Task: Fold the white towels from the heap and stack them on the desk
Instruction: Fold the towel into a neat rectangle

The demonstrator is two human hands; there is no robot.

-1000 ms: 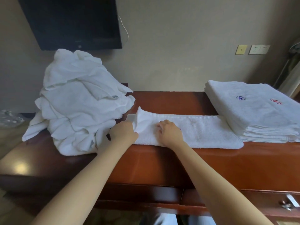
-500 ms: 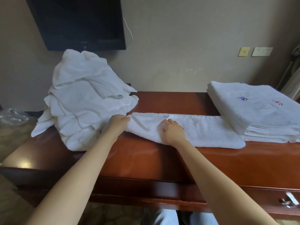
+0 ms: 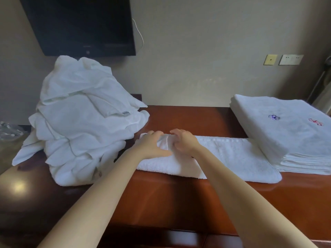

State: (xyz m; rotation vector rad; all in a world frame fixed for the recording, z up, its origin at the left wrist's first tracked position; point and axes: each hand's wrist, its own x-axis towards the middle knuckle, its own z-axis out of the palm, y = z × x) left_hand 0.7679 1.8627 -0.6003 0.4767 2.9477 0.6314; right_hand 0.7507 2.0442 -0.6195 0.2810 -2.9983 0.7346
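A long white towel (image 3: 232,156) lies folded into a strip across the middle of the red-brown desk (image 3: 179,199). My left hand (image 3: 152,145) and my right hand (image 3: 184,142) sit close together on its left end, fingers curled around a bunched fold of cloth between them. A tall heap of crumpled white towels (image 3: 82,122) stands at the left, touching the strip's left end. At the right is a stack of folded white towels (image 3: 286,133) with blue and red embroidery on top; the strip's right end reaches its base.
A dark wall-mounted screen (image 3: 80,24) hangs above the heap, with a thin cable beside it. Wall plates (image 3: 283,59) are at the upper right. The desk's front edge runs along the bottom. Clear plastic lies at the far left.
My left hand has moved right from the strip's left end to beside my right hand. Both hands now grip a bunched fold of the towel, where before they lay flatter and apart.
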